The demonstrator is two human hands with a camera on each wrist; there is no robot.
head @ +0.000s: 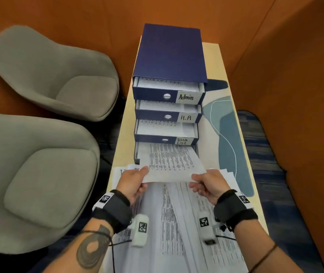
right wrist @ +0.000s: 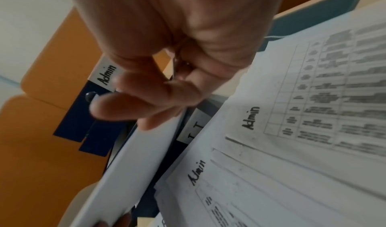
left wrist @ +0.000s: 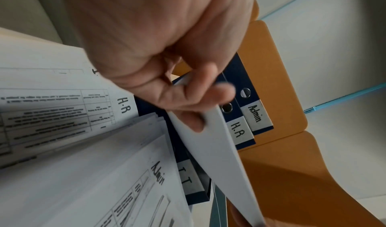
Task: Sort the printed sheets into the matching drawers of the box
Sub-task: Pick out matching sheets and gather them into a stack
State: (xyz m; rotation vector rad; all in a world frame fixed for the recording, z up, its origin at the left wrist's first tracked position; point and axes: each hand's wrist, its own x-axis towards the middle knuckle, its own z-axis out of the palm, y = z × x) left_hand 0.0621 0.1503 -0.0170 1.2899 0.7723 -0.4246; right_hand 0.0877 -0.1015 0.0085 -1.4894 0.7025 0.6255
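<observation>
A dark blue drawer box (head: 170, 54) stands on the table with its drawers pulled out in steps: Admin (head: 185, 97), H.R (head: 185, 117), Task List (head: 181, 141) and a bottom one labelled I T (left wrist: 188, 181). Both hands hold one printed sheet (head: 171, 162) by its near edge, its far end lying in the bottom drawer. My left hand (head: 137, 176) pinches the left corner and my right hand (head: 202, 179) pinches the right corner. Under my hands lies a loose pile of printed sheets (head: 177, 223), some marked Admin (right wrist: 250, 118) or H.R (left wrist: 124, 105).
Two grey padded chairs (head: 39, 164) stand left of the narrow table (head: 238, 134). Orange walls enclose the far and right sides. A blue-patterned area marks the tabletop right of the box.
</observation>
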